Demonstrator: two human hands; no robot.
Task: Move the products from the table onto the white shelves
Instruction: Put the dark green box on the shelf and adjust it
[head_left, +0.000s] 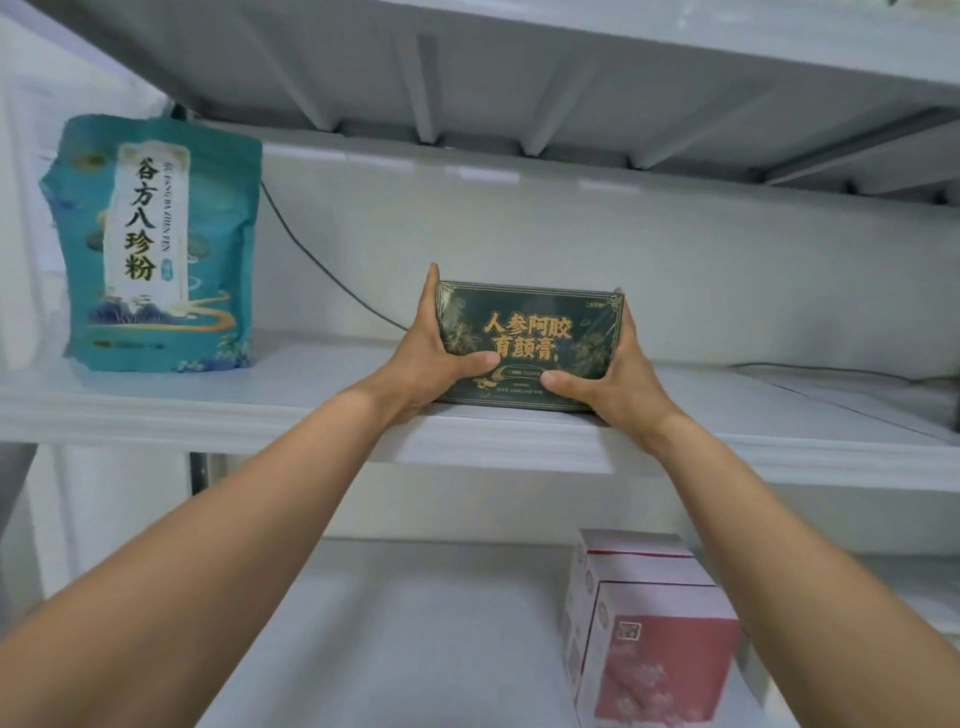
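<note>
- Head view, centre of the frame: the left hand (434, 358) and the right hand (605, 374) clasp a dark green box (530, 345) from its 2 short ends, thumbs pressed flat on the front face, remaining fingers wrapped around the sides and mostly hidden behind it.
- The box stands upright on its long edge on the middle shelf (311, 400), close to the front lip and well apart from the back wall.
- Risk: so near the lip, the box could tip forward off the shelf if the hands let go before it is pushed deeper; its narrow base makes that likelier.
- Risk: the glossy film wrap looks slick, so a loose grip could let it slide.
- The box is a flat rectangle, gold lettering and floral print on green.
- Upper left of the frame: a teal pouch (156, 244), soft and slightly crumpled, stands on the same shelf, well apart from the box.
- Lower right of the frame: 2 pink and white cartons (660, 639) sit on the lower shelf (389, 649), matte cardboard, one behind the other.
- A thin dark cable (322, 270) runs down the white back wall.
</note>
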